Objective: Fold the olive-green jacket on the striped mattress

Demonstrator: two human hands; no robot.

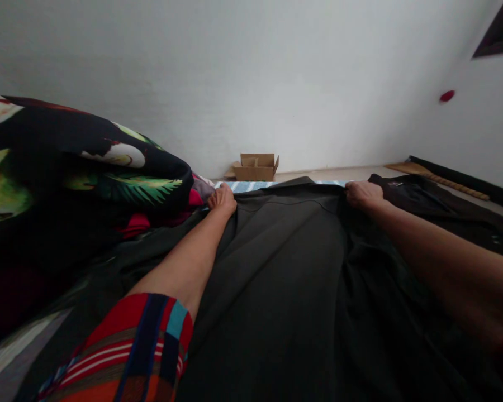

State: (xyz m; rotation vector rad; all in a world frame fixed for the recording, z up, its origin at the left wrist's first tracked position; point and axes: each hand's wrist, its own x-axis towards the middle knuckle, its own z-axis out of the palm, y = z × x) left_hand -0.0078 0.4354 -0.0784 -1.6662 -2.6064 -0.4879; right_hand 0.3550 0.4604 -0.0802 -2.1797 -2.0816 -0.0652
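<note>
Plaid sleeve (151, 335) nearest cam, lower L. Dk garment (285, 268) spread out in ctr, stretched btwn both hands: L grip (223, 199) clamped on its far edge, R grip (364, 195) clamped on same edge, well apart. Blk floral cloth (146, 156) heaped L of L grip; dk cloth (444, 206) just R of R grip. Open cardboard box (255, 169) beyond garment, nr wall (310, 84).

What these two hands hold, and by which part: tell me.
A dark cloth, held by its far edge: the left hand grips it toward the left, the right hand toward the right, the edge spanning between them.
</note>
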